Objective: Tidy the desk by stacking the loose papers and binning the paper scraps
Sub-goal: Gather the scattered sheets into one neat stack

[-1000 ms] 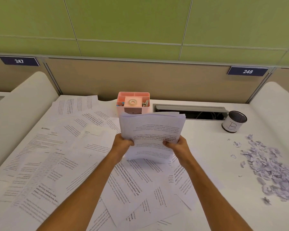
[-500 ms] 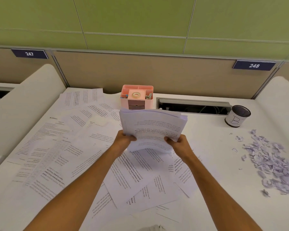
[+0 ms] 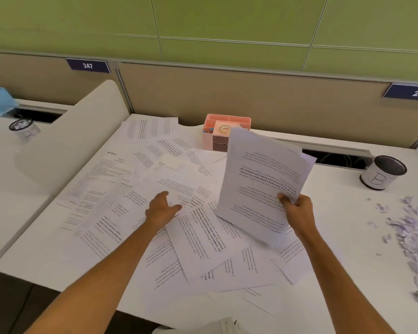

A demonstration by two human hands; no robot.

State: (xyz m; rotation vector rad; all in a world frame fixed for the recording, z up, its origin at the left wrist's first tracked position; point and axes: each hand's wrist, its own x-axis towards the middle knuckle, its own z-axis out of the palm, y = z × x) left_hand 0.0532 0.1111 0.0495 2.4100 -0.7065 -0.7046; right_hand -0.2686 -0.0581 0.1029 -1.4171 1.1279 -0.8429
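The right hand [image 3: 297, 213] holds a stack of papers [image 3: 261, 186] by its lower right corner, with the thumb on the front and the fingers closed behind it, so the grip is clamped on the sheets. The stack stands almost upright, tilted a little to the left, and is lifted above the desk [image 3: 336, 292]; its top edge covers part of the pink organizer [image 3: 217, 135] that stands at the far edge of the desk, with a roll of tape [image 3: 225, 128] inside it. The left hand [image 3: 161, 208] lies flat on the loose papers [image 3: 135, 194], its fingers spread and not closed on anything, the fingertips touching one sheet near the middle of the desk. The loose papers are spread over the left and middle part of the desk, overlapping each other at many angles, and some reach the near edge. On the right side of the desk lies a heap of paper scraps [image 3: 413, 235], pale purple, well apart from the printed sheets. Far from the scraps, near the cable slot [image 3: 336, 157], stands a small bin [image 3: 383, 172], white with a dark rim and the letter B on it, open at the top. On the next desk to the left stands another small bin [image 3: 24, 128] of the same kind. On the back panel are two number plates, 247 [image 3: 88, 65] and 248 [image 3: 413, 92].
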